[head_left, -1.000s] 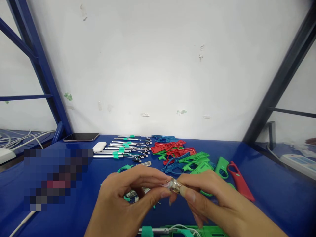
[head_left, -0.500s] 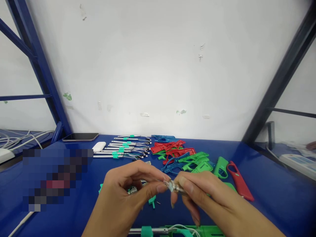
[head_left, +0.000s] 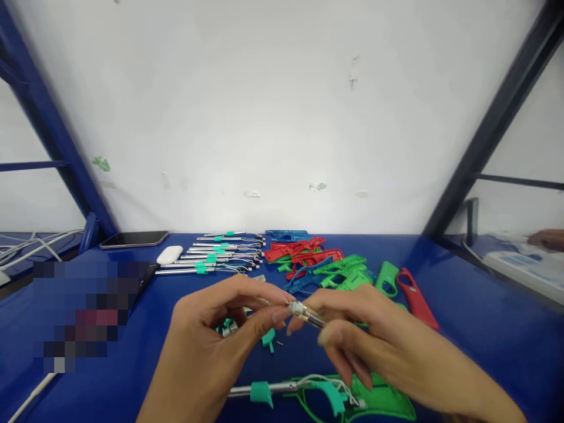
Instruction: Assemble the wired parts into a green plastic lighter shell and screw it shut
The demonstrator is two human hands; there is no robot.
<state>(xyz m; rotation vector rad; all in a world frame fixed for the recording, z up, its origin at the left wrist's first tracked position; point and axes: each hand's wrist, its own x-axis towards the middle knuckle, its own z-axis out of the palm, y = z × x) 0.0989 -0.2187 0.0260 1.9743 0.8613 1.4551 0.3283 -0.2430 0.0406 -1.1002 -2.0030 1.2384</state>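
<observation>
Nearest, the open green half-shell (head_left: 390, 400) already carries a curved teal piece (head_left: 336, 402) and white wires (head_left: 322, 377), the silver rod (head_left: 282, 388) at its left; the clear cylinder (head_left: 309, 317) is not in it, so assembly looks partial. Over the bench (head_left: 489, 364), the left hand (head_left: 211, 335) pinches the cylinder's whitish end, the right hand (head_left: 374, 335) its other; its long axis slants far left to near right, whitish end leftward

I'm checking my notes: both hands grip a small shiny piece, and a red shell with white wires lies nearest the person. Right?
Not quite: the head view shows that the shell is green, not red. The rest holds: white wires lie with it, and the left hand and right hand grip the small shiny piece.
</observation>
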